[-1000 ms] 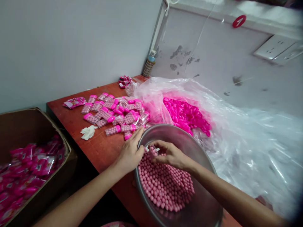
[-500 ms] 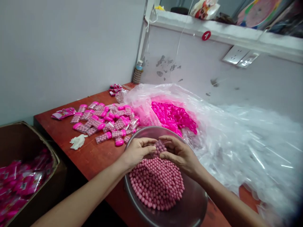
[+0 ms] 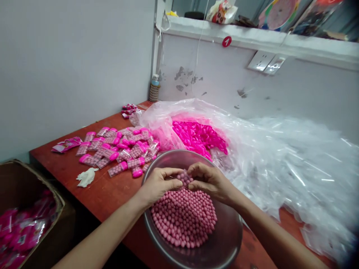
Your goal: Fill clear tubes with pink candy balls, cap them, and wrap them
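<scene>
Pink beads (image 3: 185, 218) lie loose in the near bowl (image 3: 228, 237); above them, left hand (image 3: 157, 184) and right hand (image 3: 211, 182) pinch a clear, bead-holding container (image 3: 184, 178), no cap visible. Filled, capped containers (image 3: 123, 154) already lie left; far caps (image 3: 196, 135) lie loose, unused.

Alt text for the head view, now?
A person's left hand and right hand hold a clear container over pink balls in a metal bowl; similar balls show inside the container. Beyond lie pink-capped containers and a plastic bag of pink pieces.
</scene>
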Motion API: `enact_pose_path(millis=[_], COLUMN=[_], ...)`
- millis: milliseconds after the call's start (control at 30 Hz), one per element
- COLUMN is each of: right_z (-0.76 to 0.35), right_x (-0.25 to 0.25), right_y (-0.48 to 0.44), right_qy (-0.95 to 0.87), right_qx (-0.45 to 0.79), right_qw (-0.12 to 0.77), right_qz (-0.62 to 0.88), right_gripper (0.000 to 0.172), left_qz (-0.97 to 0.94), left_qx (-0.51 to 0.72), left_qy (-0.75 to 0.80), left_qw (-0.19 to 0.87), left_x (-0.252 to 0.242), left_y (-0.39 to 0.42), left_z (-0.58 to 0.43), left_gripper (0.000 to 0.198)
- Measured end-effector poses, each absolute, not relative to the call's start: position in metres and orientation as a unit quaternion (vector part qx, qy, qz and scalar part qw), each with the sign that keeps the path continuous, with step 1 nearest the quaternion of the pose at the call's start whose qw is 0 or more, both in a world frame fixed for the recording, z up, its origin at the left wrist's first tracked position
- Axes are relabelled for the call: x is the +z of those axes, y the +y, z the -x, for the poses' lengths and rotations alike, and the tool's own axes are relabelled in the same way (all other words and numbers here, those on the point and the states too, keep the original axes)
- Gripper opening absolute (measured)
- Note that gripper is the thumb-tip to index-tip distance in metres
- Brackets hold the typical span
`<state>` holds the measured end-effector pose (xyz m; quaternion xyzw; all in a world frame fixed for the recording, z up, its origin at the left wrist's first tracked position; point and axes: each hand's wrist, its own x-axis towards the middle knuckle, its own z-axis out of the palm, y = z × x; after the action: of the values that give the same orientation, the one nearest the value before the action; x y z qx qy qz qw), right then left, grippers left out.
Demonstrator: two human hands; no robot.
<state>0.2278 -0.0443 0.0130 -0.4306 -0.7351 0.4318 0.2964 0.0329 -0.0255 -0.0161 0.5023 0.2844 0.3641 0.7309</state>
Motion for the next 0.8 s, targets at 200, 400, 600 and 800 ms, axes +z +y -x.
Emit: enact_pose_path(millis=[200, 400, 600, 800], right_z=[-0.230, -0.229, -0.229, -0.226], right_x=[0.007, 0.004, 0.008, 0.010], right_y=[-0.047, -0.044, -0.043, -0.046], right_qy=[-0.726, -0.759, -0.784, -0.784], right_qx=[0.403, 0.359, 0.332, 0.367], right_qw=[0.286, 0.301, 0.273, 0.237], right_qz=[0.477, 0.452, 0.448, 0.441], right_gripper=[0.020, 0.029, 0.019, 0.017], left_qz=[-0.510, -0.481, -0.472, -0.531], left_qx=[0.363, 0.355, 0.355, 0.375], left_qy=[0.308, 0.293, 0.305, 0.324], left_qw=[0.716, 0.746, 0.747, 0.687], left_x=[-0.015, -0.016, -0.015, -0.017], left_y=[-0.026, -0.025, -0.026, -0.027], left_z=[-0.033, -0.032, -0.032, -0.033], left_gripper=[0.032, 0.034, 0.034, 0.034])
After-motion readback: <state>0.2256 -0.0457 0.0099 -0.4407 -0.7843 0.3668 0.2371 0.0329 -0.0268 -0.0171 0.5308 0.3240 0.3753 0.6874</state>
